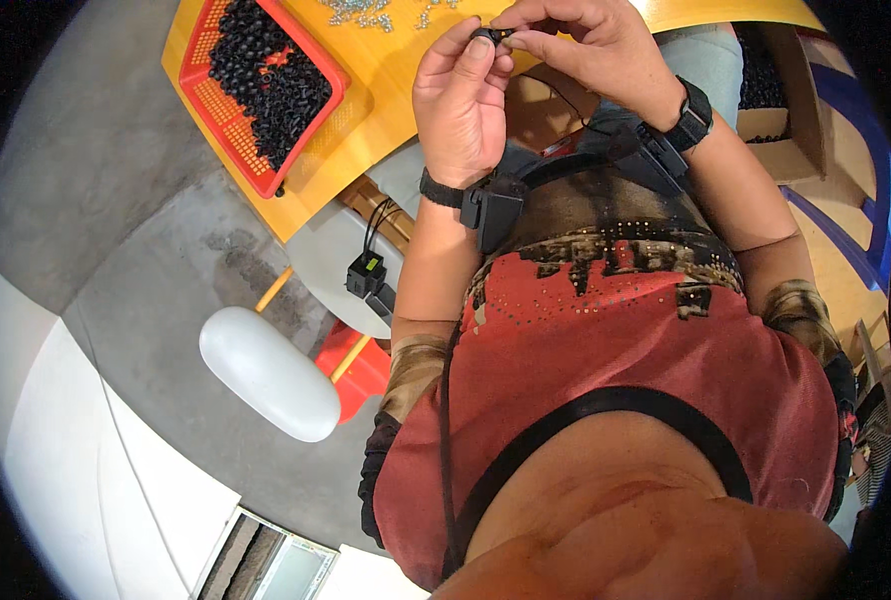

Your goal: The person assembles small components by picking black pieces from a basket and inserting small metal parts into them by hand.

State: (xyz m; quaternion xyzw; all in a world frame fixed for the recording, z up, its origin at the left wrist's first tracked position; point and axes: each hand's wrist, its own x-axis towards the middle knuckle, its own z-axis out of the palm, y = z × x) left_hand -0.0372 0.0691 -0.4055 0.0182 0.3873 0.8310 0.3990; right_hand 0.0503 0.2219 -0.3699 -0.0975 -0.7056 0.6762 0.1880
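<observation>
A small black part (485, 35) is pinched between the fingertips of both hands, above the near edge of the yellow table (391, 90). My left hand (466, 110) has its thumb and fingers closed on the left side of this part. From the right, my right hand (606, 55) meets it with thumb and forefinger pressed together. Fingers cover most of the piece, so its exact kind cannot be made out. Left of my hands stands a red plastic basket (334, 75) filled with small black parts (256, 70), some round and some elongated.
Small shiny metal pieces (361, 13) lie loose at the table's far side. At right, a cardboard box (811, 110) holds more black pieces, beside a blue chair (878, 225). A rounded white seat (271, 372) stands on the floor at left, near a black device with cables (368, 272).
</observation>
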